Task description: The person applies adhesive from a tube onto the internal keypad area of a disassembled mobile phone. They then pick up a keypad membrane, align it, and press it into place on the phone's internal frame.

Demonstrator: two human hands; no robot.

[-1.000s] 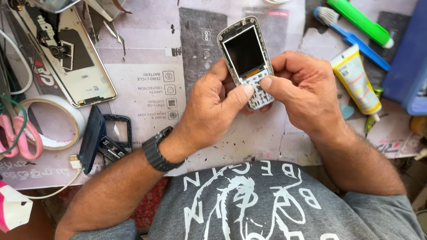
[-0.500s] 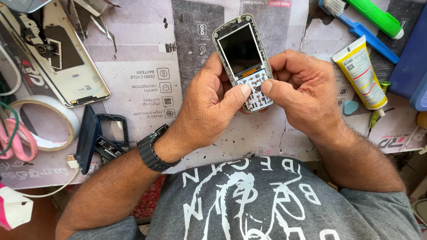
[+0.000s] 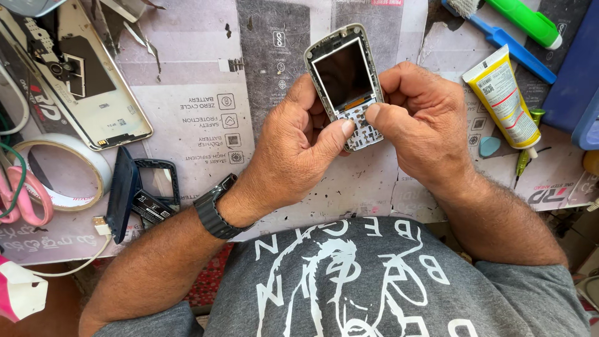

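Note:
Both hands hold a small keypad phone (image 3: 345, 78) above the workbench, its dark screen up and its silver frame bare. My left hand (image 3: 293, 156), with a black watch on the wrist, grips the phone's left side, thumb pressing on the keypad. My right hand (image 3: 424, 125) grips the right side, its thumb also on the keypad next to the left thumb. The lower end of the phone is hidden between the thumbs and palms.
The bench is covered with printed paper sheets (image 3: 206, 118). A smartphone back shell (image 3: 81, 81), a tape roll (image 3: 59, 171), pink scissors (image 3: 25, 200) and black phone parts (image 3: 140, 190) lie left. A yellow glue tube (image 3: 504, 100), blue toothbrush (image 3: 505, 43) and green pen (image 3: 527, 22) lie right.
The phone and both hands sit a little higher and more central in view; the camera has shifted. Both thumbs stay on the keypad.

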